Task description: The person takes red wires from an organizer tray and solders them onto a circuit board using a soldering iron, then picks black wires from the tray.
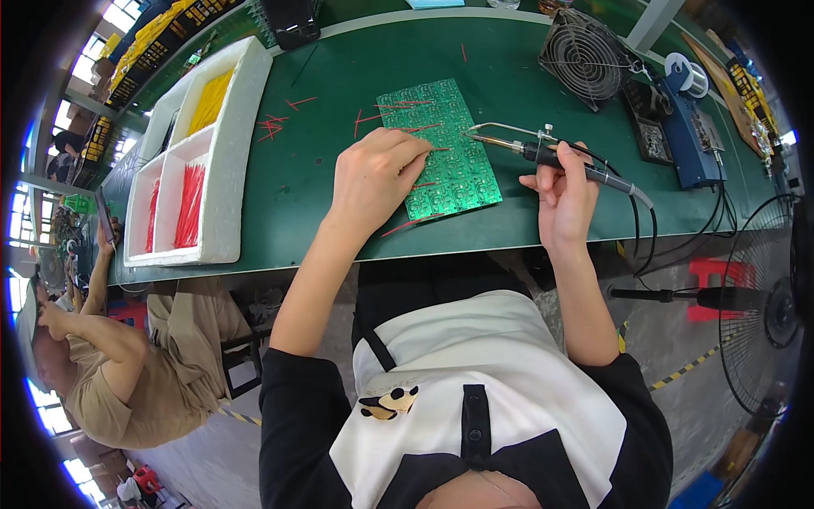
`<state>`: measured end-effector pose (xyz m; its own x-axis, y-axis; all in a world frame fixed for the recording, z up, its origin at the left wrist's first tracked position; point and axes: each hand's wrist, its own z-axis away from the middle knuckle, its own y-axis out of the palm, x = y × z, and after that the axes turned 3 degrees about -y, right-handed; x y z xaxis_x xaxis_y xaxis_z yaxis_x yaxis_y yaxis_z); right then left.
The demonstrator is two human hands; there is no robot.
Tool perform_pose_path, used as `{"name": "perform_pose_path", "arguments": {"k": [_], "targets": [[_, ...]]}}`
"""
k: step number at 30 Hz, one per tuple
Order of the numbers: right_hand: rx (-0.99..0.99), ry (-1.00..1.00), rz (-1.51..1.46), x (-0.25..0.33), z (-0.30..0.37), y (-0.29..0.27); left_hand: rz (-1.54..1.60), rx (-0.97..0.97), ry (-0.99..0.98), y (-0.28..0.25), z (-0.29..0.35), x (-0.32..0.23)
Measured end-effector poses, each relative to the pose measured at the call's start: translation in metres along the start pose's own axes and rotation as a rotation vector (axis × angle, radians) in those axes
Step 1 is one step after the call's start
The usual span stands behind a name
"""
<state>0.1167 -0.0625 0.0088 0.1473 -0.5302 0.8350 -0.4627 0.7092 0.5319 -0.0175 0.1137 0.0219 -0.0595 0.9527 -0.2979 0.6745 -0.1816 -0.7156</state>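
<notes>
While curling left hand [377,174] over circuit board [466,180], can't tell around what, holding soldering iron [532,152] in right hand [566,199] at 3 o'clock.

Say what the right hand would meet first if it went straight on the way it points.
The right hand, leading with its soldering iron, would probably meet the green circuit board first; height above it is unclear.
</notes>
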Motion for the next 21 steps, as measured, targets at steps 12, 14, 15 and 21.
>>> {"name": "perform_pose_path", "arguments": {"k": [12, 14, 15, 21], "targets": [[-0.04, -0.009, -0.052, 0.001, 0.0, -0.001, -0.099, 0.31, -0.168, -0.016, -0.044, 0.019], [-0.045, -0.013, -0.057, 0.001, 0.0, -0.001, -0.107, 0.355, -0.167, -0.011, -0.048, 0.02], [-0.043, -0.005, -0.063, 0.001, 0.0, -0.001, -0.111, 0.401, -0.167, -0.008, -0.05, 0.02], [-0.037, -0.003, -0.083, 0.001, 0.0, -0.002, -0.074, 0.474, -0.19, -0.008, -0.058, 0.016]]}}
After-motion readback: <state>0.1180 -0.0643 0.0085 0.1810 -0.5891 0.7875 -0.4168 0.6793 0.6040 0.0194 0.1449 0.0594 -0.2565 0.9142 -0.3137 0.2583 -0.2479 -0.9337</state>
